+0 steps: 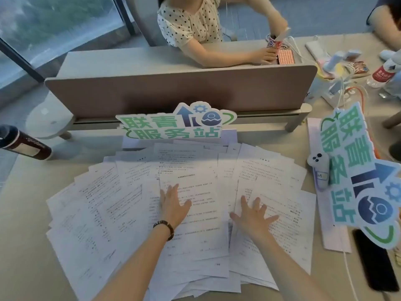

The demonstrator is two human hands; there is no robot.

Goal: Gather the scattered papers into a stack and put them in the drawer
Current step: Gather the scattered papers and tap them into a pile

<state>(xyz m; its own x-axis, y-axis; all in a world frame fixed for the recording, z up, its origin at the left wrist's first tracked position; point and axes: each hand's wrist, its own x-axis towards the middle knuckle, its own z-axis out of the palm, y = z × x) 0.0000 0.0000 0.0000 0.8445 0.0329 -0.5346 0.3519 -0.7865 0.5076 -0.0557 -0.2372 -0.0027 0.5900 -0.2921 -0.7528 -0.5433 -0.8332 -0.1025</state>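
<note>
Both hands were down flat on the paper, and that looked deliberate: palms pinning the sheets so they could be swept together, not lifted one by one. The left hand (173, 205), beaded bracelet (165, 228) at the wrist, lay with fingers straight and spread on the middle sheets, gripping nothing. The right hand (252, 216) pressed likewise, fingers fanned wide, forearm reaching in from the near right. Under them the papers (104, 213) fanned loose and overlapping from the counter's (26, 246) near edge toward the divider panel (173, 92) at its far edge, not yet a stack. No drawer was in view. A green sign (175, 124) stood just behind the papers, a dark bottle (23, 144) lay at the far left corner, and a second sign (364, 174) lay along the right edge.
</note>
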